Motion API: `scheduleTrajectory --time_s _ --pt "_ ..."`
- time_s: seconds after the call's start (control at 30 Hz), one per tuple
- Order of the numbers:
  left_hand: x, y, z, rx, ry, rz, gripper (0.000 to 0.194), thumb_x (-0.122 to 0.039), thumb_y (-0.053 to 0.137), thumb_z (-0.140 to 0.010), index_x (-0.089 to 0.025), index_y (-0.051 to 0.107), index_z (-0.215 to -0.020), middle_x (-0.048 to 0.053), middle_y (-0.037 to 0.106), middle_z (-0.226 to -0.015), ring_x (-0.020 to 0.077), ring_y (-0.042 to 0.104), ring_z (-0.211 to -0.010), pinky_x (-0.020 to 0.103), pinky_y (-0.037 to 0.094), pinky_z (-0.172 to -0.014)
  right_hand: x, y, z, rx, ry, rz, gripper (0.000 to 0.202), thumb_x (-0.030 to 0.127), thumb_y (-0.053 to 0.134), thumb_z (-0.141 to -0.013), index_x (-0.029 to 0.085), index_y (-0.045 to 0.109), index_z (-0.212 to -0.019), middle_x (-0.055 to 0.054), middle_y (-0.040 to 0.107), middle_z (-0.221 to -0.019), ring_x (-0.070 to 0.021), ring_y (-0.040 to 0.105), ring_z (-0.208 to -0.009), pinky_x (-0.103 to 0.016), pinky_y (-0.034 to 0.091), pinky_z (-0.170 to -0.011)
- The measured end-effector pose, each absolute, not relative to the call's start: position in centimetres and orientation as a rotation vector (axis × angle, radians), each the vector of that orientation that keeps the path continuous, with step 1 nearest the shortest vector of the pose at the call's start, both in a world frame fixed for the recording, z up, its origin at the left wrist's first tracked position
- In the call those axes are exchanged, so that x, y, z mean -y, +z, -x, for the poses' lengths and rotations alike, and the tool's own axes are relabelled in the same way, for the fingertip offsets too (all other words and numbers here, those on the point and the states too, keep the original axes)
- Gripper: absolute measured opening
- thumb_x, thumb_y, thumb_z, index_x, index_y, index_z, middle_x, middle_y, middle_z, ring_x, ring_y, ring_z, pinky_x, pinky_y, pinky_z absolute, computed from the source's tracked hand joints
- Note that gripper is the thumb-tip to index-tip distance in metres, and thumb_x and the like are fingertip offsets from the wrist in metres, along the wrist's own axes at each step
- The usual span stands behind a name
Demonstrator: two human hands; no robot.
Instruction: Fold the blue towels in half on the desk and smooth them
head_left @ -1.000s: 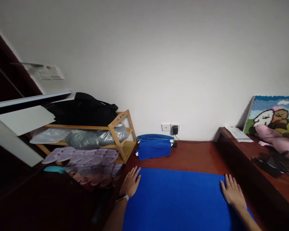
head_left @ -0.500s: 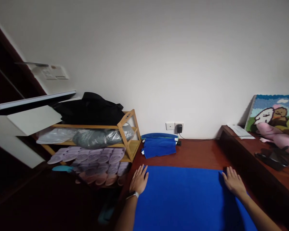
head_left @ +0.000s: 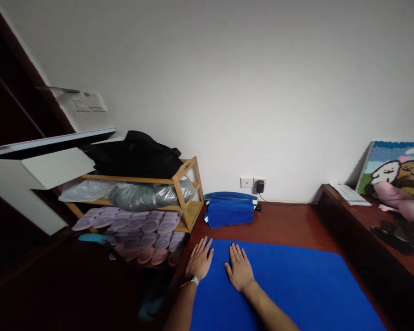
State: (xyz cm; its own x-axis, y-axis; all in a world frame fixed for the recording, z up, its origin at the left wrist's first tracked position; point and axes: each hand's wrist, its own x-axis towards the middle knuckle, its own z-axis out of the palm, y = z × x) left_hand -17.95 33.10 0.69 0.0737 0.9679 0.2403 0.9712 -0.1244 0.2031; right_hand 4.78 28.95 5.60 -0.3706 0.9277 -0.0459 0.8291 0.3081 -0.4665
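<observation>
Blue cloth (head_left: 296, 285), broad and flat, lies spread over a reddish-brown wooden floor (head_left: 286, 225), and both of the person's hands rest on its far left corner. Left hand (head_left: 200, 259) lies palm down at the cloth's left edge, fingers straight and slightly fanned, pointing toward the wall; a pale watch strap (head_left: 192, 280) circles the wrist. Right hand (head_left: 239, 270) lies flat just beside it, also palm down, its forearm crossing the cloth from the lower right. Neither grip is closed on anything: both hands are open, pressed flat against the fabric.

Beyond the cloth's far edge, against the white wall (head_left: 227, 92), sits a small stack of folded blue cloths (head_left: 230, 210). Just above that stack is a wall socket with a black plug (head_left: 260, 186), its cord running along the skirting to the right. Left of the cloth stands a bamboo rack (head_left: 186, 193) with a black bag (head_left: 138, 156) on top, wrapped bundles on its upper shelf and rows of pale purple slippers (head_left: 134, 225) below. Right of the cloth a dark wooden ledge (head_left: 365, 230) carries papers, a pink plush toy (head_left: 403, 202) and a tufted picture (head_left: 396, 165) leaning against the wall.
</observation>
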Motion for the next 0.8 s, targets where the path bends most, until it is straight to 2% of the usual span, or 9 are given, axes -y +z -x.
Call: scheduleTrajectory --time_s 0.13,0.3,0.4,0.47,0.57,0.67,0.73,0.8 --pt "-33.3 0.8 18.1 2.074 -0.480 2.288 0.053 -0.046 0.033 -0.105 -0.028 0.045 -0.154 0.005 0.041 -0.164 0.0228 0.036 -0.151 0.046 0.029 -0.124 -28.7 4.0 -13.9 2.257 0.503 1.786 0.075 0.059 0.020 -0.101 0.015 0.025 -0.162 -0.008 0.020 -0.169 -0.0244 0.013 -0.158 -0.047 0.010 -0.129" --pt "-33.5 1.0 18.0 2.078 -0.453 2.297 0.054 -0.044 0.032 -0.105 -0.026 0.045 -0.155 0.006 0.040 -0.164 0.0229 0.035 -0.152 0.046 0.028 -0.125 -27.5 0.5 -33.4 2.058 0.278 2.177 0.073 0.057 0.025 -0.098 0.019 0.030 -0.161 -0.007 0.026 -0.169 -0.0259 0.019 -0.156 -0.048 0.015 -0.128" --pt "-33.7 0.8 18.2 2.081 -0.408 2.301 0.056 -0.046 0.029 -0.105 -0.027 0.043 -0.156 0.005 0.038 -0.165 0.0221 0.033 -0.153 0.045 0.027 -0.125 -26.9 -1.1 -43.8 1.925 0.267 2.291 0.075 0.055 0.029 -0.094 0.016 0.036 -0.158 -0.008 0.029 -0.168 -0.0272 0.021 -0.156 -0.048 0.021 -0.127" --pt "-33.9 1.0 18.3 2.097 -0.333 2.304 0.057 -0.046 0.026 -0.105 -0.027 0.040 -0.157 0.004 0.036 -0.166 0.0214 0.032 -0.153 0.045 0.027 -0.124 -27.1 -1.4 -48.3 1.870 0.313 2.221 0.075 0.055 0.032 -0.091 0.015 0.047 -0.153 -0.009 0.038 -0.164 -0.0267 0.030 -0.153 -0.045 0.025 -0.126" --pt "-34.0 2.6 18.2 2.112 -0.179 2.276 0.058 -0.046 0.028 -0.104 -0.026 0.041 -0.157 0.005 0.037 -0.166 0.0235 0.032 -0.153 0.049 0.025 -0.125 -28.6 -0.6 -51.5 1.729 0.389 2.028 0.065 0.052 0.041 -0.085 0.015 0.068 -0.131 -0.013 0.059 -0.147 -0.0276 0.053 -0.139 -0.042 0.035 -0.122" --pt "-33.4 5.7 15.5 1.998 -0.249 2.248 0.059 -0.046 0.033 -0.101 -0.021 0.047 -0.153 0.008 0.044 -0.162 0.0282 0.035 -0.152 0.053 0.022 -0.125 -30.7 0.4 -52.3 1.555 0.432 1.988 0.052 0.047 0.048 -0.081 0.015 0.076 -0.111 -0.016 0.072 -0.127 -0.0292 0.065 -0.123 -0.042 0.046 -0.112" --pt "-32.1 7.9 11.0 1.915 -0.434 2.246 0.055 -0.042 0.033 -0.101 -0.017 0.054 -0.147 0.012 0.052 -0.156 0.0309 0.042 -0.147 0.053 0.029 -0.122 -31.7 0.7 -52.6 1.490 0.450 2.014 0.046 0.045 0.053 -0.078 0.016 0.077 -0.105 -0.016 0.076 -0.117 -0.0297 0.070 -0.114 -0.041 0.052 -0.104" --pt "-29.7 9.3 3.8 1.858 -0.563 2.353 0.046 -0.032 0.034 -0.101 -0.018 0.066 -0.131 0.014 0.066 -0.137 0.0294 0.058 -0.130 0.048 0.042 -0.112 -32.4 0.7 -52.7 1.437 0.477 2.032 0.039 0.042 0.059 -0.076 0.016 0.077 -0.099 -0.016 0.078 -0.109 -0.0296 0.073 -0.107 -0.038 0.055 -0.096"
